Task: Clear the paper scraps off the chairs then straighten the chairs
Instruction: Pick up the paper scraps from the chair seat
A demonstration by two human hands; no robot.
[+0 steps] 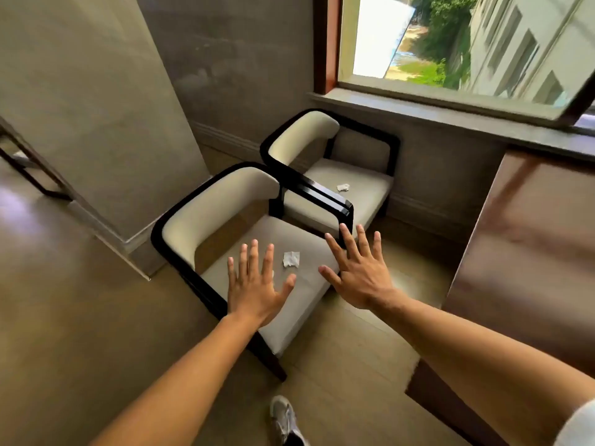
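Two cream armchairs with black frames stand side by side, both turned at an angle. The near chair has a crumpled white paper scrap on its seat. A second paper scrap lies on the seat of the far chair. My left hand hovers over the near seat with fingers spread, just left of the near scrap, holding nothing. My right hand is spread flat above the near chair's right front corner, also holding nothing.
A grey pillar rises left of the chairs. A window sill runs behind the far chair. A brown wooden cabinet stands at the right. My shoe is on the tan floor below.
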